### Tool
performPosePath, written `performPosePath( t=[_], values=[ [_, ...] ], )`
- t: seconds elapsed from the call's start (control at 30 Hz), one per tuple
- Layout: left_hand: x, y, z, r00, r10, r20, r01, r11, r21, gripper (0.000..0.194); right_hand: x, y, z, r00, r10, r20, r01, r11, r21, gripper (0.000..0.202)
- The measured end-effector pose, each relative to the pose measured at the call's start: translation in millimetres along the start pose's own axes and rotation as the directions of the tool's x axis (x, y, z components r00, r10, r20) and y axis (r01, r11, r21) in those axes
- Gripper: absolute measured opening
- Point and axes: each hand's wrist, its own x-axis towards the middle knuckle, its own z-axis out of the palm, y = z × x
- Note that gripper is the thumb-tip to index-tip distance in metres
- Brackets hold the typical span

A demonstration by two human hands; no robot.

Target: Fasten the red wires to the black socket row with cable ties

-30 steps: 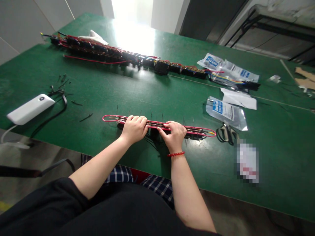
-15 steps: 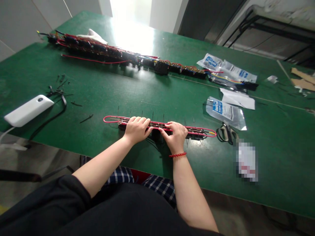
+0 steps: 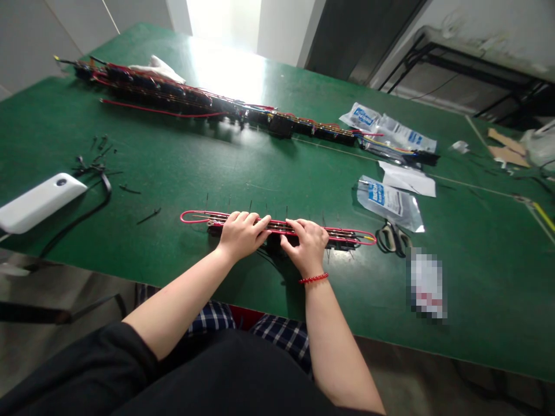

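A long narrow wire bundle with red looped wires at both ends lies across the near part of the green table, thin black ties sticking up from it. My left hand is wrapped over the bundle left of its middle, fingers on top. Just right of the middle, my right hand grips it with the fingers over the top and the thumb at the near side. A red bead bracelet is on my right wrist. The parts of the bundle under my palms are hidden.
A longer wired assembly stretches across the back of the green table. At right lie plastic bags, scissors and a blurred packet. Black ties and a white device are at left.
The view has shifted slightly. My right hand's fingers have spread a little on the bundle, and the fingers of my left hand reach slightly farther right. Both hands stay on the bundle.
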Motion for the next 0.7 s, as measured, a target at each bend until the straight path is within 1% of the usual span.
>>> performPosePath(
  t=[0.27,0.4,0.53,0.7],
  values=[
    [0.9,2.0,0.3,1.000,-0.024,0.001,0.024,1.000,-0.015,0.041,7.2,-10.0,-9.9,0.992,0.071,0.105,-0.069,0.997,-0.026,0.038],
    [0.5,1.3,1.7,1.000,-0.017,-0.012,0.016,1.000,-0.013,0.042,10.3,-11.1,-12.5,0.986,0.093,0.136,-0.091,0.996,-0.022,0.036],
    [0.7,0.2,3.0,1.000,0.002,-0.025,-0.002,1.000,-0.010,0.038,8.1,-8.8,-11.5,0.989,0.078,0.128,-0.075,0.997,-0.029,0.035],
    [0.4,-0.9,5.0,0.999,0.001,-0.055,-0.002,1.000,-0.018,0.036,2.1,-4.0,-5.4,0.999,0.011,0.053,-0.009,0.999,-0.038,0.038]
  ],
)
